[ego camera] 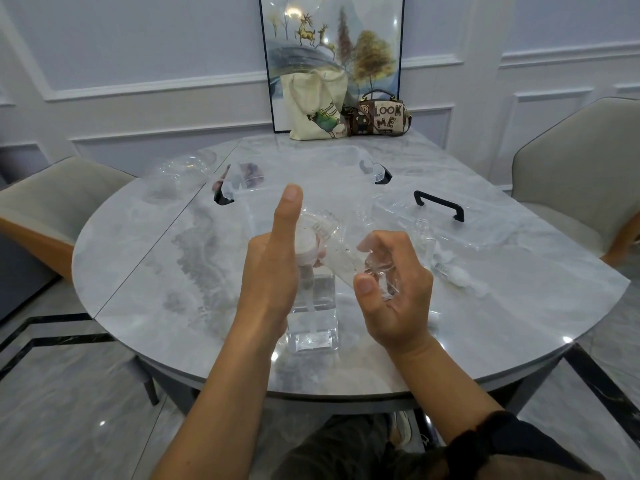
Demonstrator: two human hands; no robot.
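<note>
My left hand point(273, 268) is held on edge over the table with its thumb up, and its fingers curl round a small white screw cap point(306, 244). My right hand point(394, 289) grips the base of a small clear plastic bottle point(341, 261), which is tilted with its neck toward the cap. Cap and bottle mouth meet between my two hands. A clear square container point(313, 327) stands on the table right under my hands.
On the round marble table point(173, 271) sit an open clear storage box point(301, 168) with black latches, its lid with a black handle point(440, 206) to the right, more small clear bottles point(424, 233) and clear bags. A tote bag point(313, 105) and handbag point(381, 116) stand at the back. Chairs flank both sides.
</note>
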